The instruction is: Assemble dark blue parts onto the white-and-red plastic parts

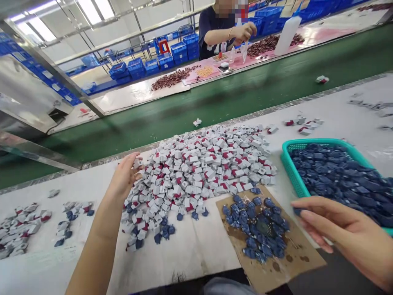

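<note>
Left hand [124,177], fingers narrowed, at white-and-red plastic parts [196,164]; right hand [346,233], curled, at lower right; heaped teal basket [310,141] may spill if knocked.

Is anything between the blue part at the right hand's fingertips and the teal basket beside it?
Nothing visible does. The blue part, pinched by the right hand, sits just by the teal plastic basket; the cardboard sheet lies lower, not between them.

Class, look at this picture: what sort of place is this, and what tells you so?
Probably a factory assembly or sorting workshop: a green conveyor belt runs between long benches, blue plastic crates stand in rows, and a heap of small white-and-red parts lies on the bench.
</note>
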`<state>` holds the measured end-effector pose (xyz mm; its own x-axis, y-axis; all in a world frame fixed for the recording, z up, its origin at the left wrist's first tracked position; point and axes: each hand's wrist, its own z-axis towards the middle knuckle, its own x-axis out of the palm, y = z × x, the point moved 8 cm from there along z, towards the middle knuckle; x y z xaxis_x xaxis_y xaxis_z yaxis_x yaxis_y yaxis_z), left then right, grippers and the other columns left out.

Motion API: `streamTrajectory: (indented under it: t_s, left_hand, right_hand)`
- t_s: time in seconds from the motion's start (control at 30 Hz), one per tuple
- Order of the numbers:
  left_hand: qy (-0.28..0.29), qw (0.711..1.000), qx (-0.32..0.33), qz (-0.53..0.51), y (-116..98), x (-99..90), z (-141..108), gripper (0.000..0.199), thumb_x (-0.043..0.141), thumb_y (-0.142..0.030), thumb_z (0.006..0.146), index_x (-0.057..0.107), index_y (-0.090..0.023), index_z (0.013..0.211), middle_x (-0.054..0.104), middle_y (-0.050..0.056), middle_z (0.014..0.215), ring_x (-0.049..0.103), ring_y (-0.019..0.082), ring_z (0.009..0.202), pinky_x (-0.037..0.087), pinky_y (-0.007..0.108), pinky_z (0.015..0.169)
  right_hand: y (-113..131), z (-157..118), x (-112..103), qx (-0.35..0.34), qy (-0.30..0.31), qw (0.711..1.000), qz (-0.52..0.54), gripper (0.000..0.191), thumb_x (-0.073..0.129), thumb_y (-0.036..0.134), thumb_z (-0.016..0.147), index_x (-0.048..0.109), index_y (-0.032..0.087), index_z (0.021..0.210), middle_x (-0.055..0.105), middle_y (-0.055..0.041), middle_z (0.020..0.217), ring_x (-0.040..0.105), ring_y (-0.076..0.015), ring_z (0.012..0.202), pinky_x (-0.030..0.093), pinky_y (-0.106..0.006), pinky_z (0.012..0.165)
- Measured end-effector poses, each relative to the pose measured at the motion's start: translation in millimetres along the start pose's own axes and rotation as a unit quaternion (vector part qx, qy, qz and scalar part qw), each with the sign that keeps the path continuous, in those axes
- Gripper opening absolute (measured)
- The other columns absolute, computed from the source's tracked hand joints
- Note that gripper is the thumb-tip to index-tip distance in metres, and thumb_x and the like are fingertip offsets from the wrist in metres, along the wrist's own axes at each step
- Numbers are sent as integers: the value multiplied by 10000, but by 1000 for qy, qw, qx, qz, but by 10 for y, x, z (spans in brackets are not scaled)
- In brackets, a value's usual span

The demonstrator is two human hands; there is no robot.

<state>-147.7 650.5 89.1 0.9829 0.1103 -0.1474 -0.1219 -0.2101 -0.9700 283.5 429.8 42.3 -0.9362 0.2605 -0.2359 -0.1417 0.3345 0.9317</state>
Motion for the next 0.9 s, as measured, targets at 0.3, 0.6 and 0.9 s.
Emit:
streamTrajectory:
  t_s: [0.3,0.6,0.9]
  left_hand:
    - [90,989,-73,-88,359,356,-1370,406,639,-409,734,545,-209,1075,554,15,915,512,107,670,331,142,372]
    - [297,954,34,2,836,1501,-2451,220,695,-263,756,671,-190,962,659,35,845,597,150,772,477,256,703]
    - [243,954,176,-25,636,1600,-2556,119,664,-243,796,707,-180,888,702,81,860,639,175,816,507,291,758]
  right_hand:
    - [-65,-308,475,36,126,991,-16,478,684,565,744,548,219,1043,627,-93,806,568,-176,604,471,-247,474]
    - [-97,-804,831,-54,114,992,-17,365,464,552,916,534,202,989,501,11,556,465,-111,487,362,-188,426]
    - [-167,-976,1028,-70,60,993,78,288,541,464,899,560,178,874,517,13,538,500,-102,447,427,-179,402]
